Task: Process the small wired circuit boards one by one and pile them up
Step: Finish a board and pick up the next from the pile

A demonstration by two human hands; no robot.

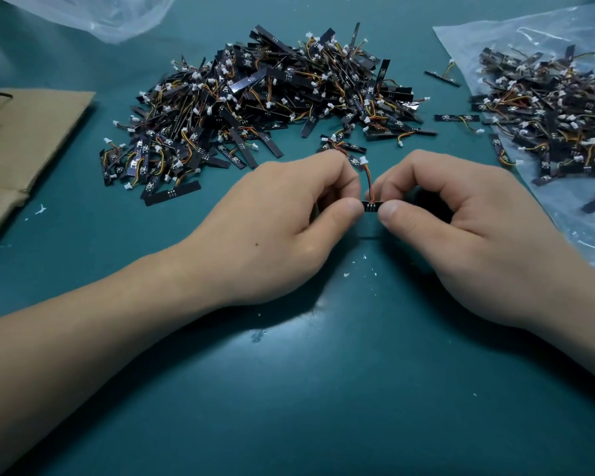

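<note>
Board [371, 206] held just above the bench [323, 389], pinched at each end: left hand [282, 221] one side, right hand [461, 228] the other, wires [369, 182] standing up. Likely light, thin, snappable; grip the ends, spare solder joints. Pile [255, 101] lies behind.

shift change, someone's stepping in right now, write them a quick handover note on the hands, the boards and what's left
Left hand and right hand each pinch an end of one board, its wire standing up.
A big pile lies mid-table; a second pile sits on the plastic bag at right.
Probably the bag pile is still to do, but the view does not confirm it.
</note>
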